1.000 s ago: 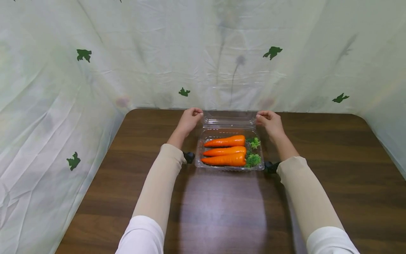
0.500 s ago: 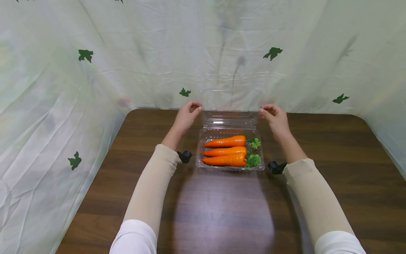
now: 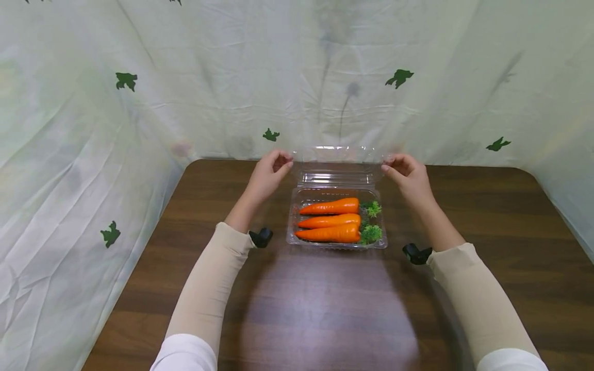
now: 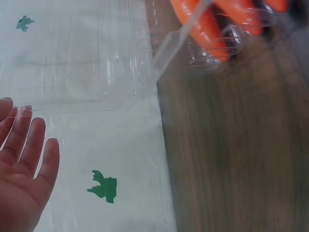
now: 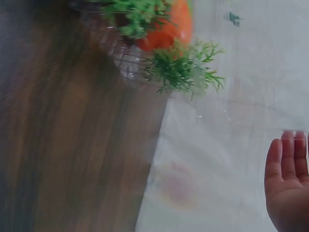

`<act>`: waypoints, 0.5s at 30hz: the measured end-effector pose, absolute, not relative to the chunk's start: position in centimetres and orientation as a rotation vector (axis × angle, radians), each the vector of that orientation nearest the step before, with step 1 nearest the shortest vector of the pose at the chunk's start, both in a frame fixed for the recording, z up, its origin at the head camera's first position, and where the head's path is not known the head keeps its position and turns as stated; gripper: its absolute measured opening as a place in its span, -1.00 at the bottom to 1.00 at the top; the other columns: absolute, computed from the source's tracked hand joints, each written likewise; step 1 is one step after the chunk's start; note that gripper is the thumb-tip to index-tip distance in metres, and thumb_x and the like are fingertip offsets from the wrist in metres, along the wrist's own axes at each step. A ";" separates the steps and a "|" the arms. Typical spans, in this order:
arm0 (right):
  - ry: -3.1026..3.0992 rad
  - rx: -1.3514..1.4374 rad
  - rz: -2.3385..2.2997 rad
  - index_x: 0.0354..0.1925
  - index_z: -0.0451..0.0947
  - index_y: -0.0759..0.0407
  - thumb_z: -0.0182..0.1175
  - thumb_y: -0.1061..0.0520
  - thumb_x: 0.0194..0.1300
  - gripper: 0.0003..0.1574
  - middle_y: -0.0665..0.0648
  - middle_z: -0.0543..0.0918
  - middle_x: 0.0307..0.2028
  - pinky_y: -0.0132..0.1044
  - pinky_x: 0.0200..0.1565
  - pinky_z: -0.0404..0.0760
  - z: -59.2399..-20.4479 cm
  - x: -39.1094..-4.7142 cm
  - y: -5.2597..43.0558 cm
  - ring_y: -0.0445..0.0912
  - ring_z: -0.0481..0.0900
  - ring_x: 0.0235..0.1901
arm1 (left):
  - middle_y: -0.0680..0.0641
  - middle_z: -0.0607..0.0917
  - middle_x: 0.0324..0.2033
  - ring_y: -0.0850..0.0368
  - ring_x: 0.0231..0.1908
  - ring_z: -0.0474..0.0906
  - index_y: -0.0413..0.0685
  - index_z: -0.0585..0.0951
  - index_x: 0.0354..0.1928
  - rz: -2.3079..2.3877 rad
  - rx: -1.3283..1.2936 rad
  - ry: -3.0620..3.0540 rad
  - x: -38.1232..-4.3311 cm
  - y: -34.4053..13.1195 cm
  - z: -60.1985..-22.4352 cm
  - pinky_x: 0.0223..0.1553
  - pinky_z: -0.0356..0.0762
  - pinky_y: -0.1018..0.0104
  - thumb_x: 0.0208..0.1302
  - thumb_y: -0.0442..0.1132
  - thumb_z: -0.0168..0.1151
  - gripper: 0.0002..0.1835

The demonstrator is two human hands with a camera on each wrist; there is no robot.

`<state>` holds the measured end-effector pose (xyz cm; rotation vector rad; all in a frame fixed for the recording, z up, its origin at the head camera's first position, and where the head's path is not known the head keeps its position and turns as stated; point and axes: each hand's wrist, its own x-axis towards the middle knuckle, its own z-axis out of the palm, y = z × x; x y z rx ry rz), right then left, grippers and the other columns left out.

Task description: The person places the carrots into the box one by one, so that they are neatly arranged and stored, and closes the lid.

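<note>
A clear plastic clamshell box [image 3: 336, 246] sits on the table with its hinged lid [image 3: 339, 178] raised at the back. Three orange carrots [image 3: 329, 234] with green tops [image 3: 371, 234] lie side by side inside. At the lid's left edge, my left hand [image 3: 269, 172] pinches the rim between thumb and fingers; the left wrist view shows the left hand [image 4: 29, 169] by that see-through edge [image 4: 72, 102]. My right hand [image 3: 408, 175] pinches the opposite edge. In the right wrist view the right hand's [image 5: 289, 181] fingertips meet the lid, its thumb out of view.
The dark wooden table [image 3: 325, 309] extends around the box. A pale curtain [image 3: 223, 77] with green leaf-like patches hangs right behind the table's back edge. Black wrist cameras [image 3: 261, 237] stick out near the box's sides.
Both hands have moved apart, and the wrists have swung outward from the box. The lid's free edge rose against the curtain, then came down a little. The box and carrots stay put.
</note>
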<state>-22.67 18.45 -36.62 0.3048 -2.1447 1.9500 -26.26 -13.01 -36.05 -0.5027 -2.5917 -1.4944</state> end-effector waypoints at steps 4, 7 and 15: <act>-2.280 0.354 1.811 -0.25 0.43 0.32 0.14 0.34 0.19 -0.88 0.01 0.49 -0.32 -0.48 -0.24 0.45 -35.9 -20.8 18.5 -0.19 0.46 -0.31 | -0.10 0.54 -0.27 0.09 -0.24 0.43 -0.19 0.47 -0.17 -1.408 -0.573 -2.617 -25.2 -13.4 -36.3 -0.13 0.42 0.26 0.25 -0.30 0.11 -0.84; -2.365 0.421 1.697 -0.19 0.41 0.43 0.12 0.36 0.19 -0.81 0.05 0.49 -0.29 -0.50 -0.24 0.45 -35.9 -20.0 18.8 -0.23 0.46 -0.30 | -0.10 0.54 -0.24 0.09 -0.22 0.44 -0.21 0.47 -0.15 -1.359 -0.645 -2.610 -24.3 -13.6 -36.5 -0.12 0.42 0.25 0.24 -0.33 0.11 -0.83; -2.476 0.589 1.416 -0.14 0.43 0.40 0.13 0.46 0.13 -0.73 0.24 0.53 -0.19 -0.55 -0.19 0.44 -38.5 -19.1 20.3 -0.10 0.51 -0.18 | -0.11 0.53 -0.20 0.03 -0.14 0.43 -0.23 0.49 -0.13 -1.174 -0.795 -2.598 -21.8 -14.1 -37.8 -0.06 0.41 0.15 0.17 -0.42 0.16 -0.79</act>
